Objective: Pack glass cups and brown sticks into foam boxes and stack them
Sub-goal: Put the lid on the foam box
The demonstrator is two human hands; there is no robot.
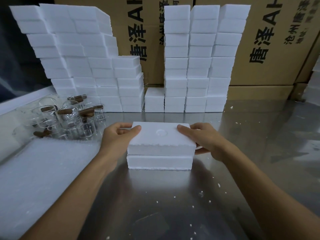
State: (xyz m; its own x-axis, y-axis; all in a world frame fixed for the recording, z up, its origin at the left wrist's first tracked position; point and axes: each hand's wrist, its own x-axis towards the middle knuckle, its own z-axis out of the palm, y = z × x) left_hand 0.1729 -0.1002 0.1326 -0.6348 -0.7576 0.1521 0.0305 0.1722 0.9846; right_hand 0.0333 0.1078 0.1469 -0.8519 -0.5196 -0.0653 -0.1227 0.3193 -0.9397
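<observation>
A white foam box (160, 161) rests on the steel table in front of me, and its foam lid half (161, 137) lies on top of it, with a round dimple in the middle. My left hand (117, 137) grips the lid's left edge. My right hand (202, 139) grips its right edge, thumb on top. What is inside the box is hidden. Clear glass cups (69, 118) with brown sticks (86, 111) lie heaped at the left, behind my left hand.
Tall stacks of foam boxes stand at the back left (90, 66) and back centre-right (199, 63), with one low box (154, 101) between them. Cardboard cartons (270, 40) form the back wall. A white foam sheet (39, 170) covers the table's left side. Foam crumbs dot the steel table (173, 205).
</observation>
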